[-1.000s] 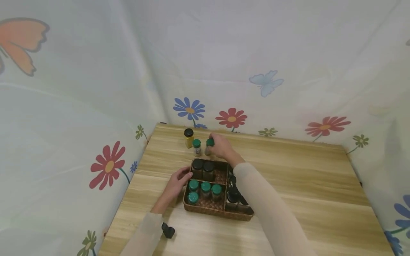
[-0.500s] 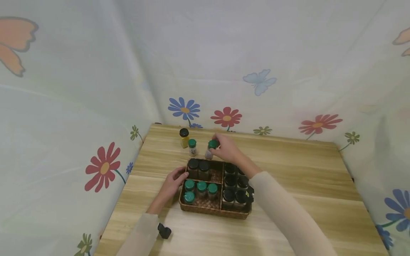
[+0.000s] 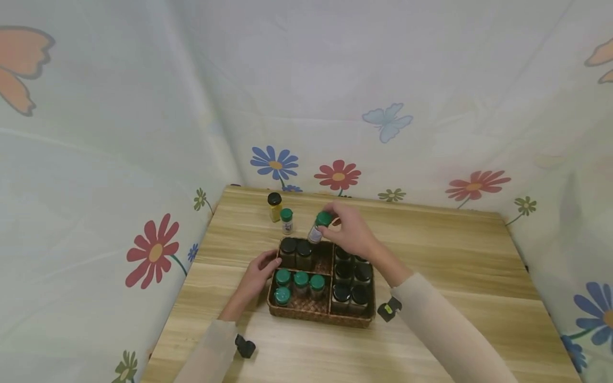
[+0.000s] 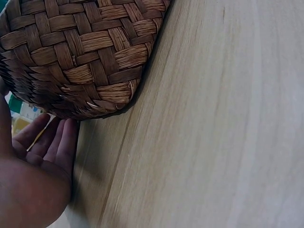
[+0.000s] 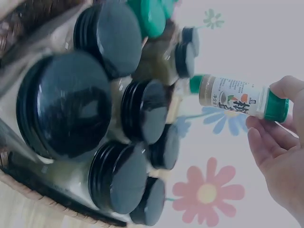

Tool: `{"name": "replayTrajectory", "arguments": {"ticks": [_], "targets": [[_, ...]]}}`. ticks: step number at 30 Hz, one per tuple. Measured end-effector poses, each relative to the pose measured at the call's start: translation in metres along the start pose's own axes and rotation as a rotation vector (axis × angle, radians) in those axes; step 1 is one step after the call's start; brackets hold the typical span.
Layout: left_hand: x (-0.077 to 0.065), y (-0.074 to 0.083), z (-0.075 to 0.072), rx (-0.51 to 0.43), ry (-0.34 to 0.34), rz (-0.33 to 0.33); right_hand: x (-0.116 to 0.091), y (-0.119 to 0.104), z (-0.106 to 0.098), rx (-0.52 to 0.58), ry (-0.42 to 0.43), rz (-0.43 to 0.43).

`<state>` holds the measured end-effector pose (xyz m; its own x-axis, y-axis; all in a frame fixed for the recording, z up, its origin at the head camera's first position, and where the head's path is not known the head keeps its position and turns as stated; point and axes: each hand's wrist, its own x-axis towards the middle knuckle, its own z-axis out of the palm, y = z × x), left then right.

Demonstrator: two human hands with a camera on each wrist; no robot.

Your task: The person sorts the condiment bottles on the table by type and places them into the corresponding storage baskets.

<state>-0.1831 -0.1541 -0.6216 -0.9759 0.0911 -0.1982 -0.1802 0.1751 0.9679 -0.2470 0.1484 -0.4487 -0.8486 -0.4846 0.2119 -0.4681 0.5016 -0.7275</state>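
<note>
In the head view, my right hand point(image 3: 351, 229) pinches the green cap of a spice shaker point(image 3: 315, 233), holding it tilted over the back rim of a woven basket point(image 3: 320, 318). The right wrist view shows the shaker's printed white label point(image 5: 232, 96) and thumb and fingers around its cap. At the basket's left side is my left hand point(image 3: 255, 276). In the left wrist view its fingers point(image 4: 47, 140) are extended, fingertips against the wicker wall point(image 4: 90, 57). Several green-capped shakers point(image 3: 301, 279) fill part of the front left compartment; two black-lidded jars point(image 3: 304, 252) stand in the back left one.
Several black-lidded jars point(image 3: 351, 276) occupy the basket's right compartment. Behind the basket stand a green-capped shaker point(image 3: 287, 221) and a yellow jar with a black lid point(image 3: 275, 206). The wooden table point(image 3: 445, 266) meets a flower-printed sheet point(image 3: 479, 122) at its back edge.
My right hand has lifted the shaker from the table behind the basket and brought it nearer and slightly right, tilting it. The left hand stays beside the basket.
</note>
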Motion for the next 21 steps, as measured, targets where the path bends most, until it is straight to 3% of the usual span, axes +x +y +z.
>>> {"name": "replayTrajectory", "arguments": {"ticks": [8, 21], "targets": [[0.0, -0.001, 0.001, -0.019, 0.002, -0.005, -0.024, -0.03, 0.006, 0.019, -0.048, -0.087], [0.001, -0.001, 0.0, -0.006, 0.008, 0.014, -0.064, -0.043, 0.023, 0.115, -0.116, -0.115]]}}
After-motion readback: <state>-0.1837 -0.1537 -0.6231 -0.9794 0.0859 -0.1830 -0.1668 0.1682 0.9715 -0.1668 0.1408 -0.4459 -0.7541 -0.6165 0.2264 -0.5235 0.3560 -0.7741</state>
